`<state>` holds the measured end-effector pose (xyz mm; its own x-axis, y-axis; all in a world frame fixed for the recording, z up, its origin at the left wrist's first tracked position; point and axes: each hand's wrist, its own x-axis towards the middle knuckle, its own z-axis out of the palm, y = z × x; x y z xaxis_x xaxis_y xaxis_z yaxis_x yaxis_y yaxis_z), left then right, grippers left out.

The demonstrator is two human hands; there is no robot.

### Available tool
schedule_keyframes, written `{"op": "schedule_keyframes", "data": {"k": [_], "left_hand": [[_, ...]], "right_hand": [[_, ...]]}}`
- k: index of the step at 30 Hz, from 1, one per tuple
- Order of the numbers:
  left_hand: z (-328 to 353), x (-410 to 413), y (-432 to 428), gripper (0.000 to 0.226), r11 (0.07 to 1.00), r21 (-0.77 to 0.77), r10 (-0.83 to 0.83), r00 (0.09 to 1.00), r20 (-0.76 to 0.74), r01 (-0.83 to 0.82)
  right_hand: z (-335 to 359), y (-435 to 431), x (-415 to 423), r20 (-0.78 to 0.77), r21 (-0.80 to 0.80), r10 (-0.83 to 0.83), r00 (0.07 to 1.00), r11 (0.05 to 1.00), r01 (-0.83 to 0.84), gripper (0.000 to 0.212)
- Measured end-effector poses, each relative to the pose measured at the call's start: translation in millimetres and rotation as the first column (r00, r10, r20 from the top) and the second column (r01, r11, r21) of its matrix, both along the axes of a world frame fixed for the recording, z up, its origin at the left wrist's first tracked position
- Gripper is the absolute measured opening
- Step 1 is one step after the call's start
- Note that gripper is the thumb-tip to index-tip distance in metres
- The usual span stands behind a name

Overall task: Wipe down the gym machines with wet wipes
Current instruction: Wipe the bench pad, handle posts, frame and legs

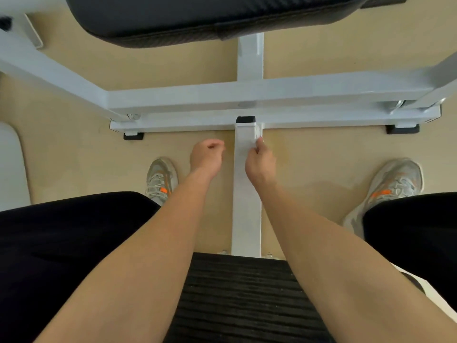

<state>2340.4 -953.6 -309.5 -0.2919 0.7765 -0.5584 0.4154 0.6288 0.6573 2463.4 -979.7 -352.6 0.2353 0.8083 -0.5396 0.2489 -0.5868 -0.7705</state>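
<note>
Pinches the wet wipe (pixel 259 140) between the fingers (pixel 258 147) of the right hand (pixel 261 167), pressed to the white centre beam (pixel 247 206), white on white and hard to make out. Holds the left hand (pixel 207 154) clenched on nothing, just left of those fingers, off the beam. Risks, as a judgement: dropping the small wipe from so light a pinch on a firm stroke; snagging it on the black end cap (pixel 245 119) just beyond the fingertips; skipping the beam's sides and the cross bar (pixel 296 91) ahead.
</note>
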Motion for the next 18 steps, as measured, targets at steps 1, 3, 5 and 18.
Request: {"op": "schedule_keyframes", "data": {"k": [1, 3, 5, 18], "left_hand": [[2, 2, 0, 0.014, 1.0, 0.005, 0.003, 1.0, 0.007, -0.003], [4, 5, 0, 0.016, 1.0, 0.005, -0.002, 1.0, 0.015, 0.002], [5, 5, -2, 0.02, 1.0, -0.001, -0.014, 1.0, 0.022, 0.014], [3, -21, -11, 0.021, 1.0, -0.003, 0.003, 0.999, 0.035, -0.003]], "right_hand": [[-2, -3, 2, 0.003, -0.021, 0.037, 0.999, 0.999, -0.037, 0.059], [3, 3, 3, -0.038, -0.009, 0.016, 0.999, 1.0, -0.017, 0.064], [12, 15, 0, -0.102, 0.048, -0.045, 0.994, 0.998, 0.05, 0.068], [1, 12, 5, -0.013, 0.091, -0.011, 1.0, 0.996, 0.012, 0.039]]}}
